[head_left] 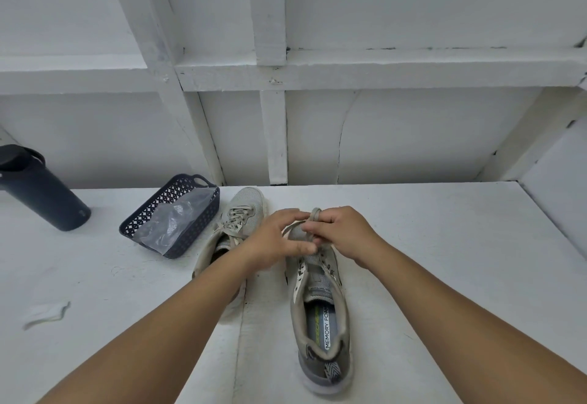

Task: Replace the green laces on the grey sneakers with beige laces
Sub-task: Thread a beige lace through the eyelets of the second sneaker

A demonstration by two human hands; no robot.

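Workshop-like room, white-painted wood wall [317, 67], bench [444, 245]

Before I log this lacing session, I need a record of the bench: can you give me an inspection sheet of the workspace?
Surface: white table, scuffed.
Job's things: right sneaker being laced with a beige lace; left sneaker already laced, beside it.
Clutter: dark basket holding a clear plastic bag; dark bottle; plastic scrap.
Hands: left hand and right hand both pinch the lace.
Cables: nothing seen.
Surroundings: white panelled wall.
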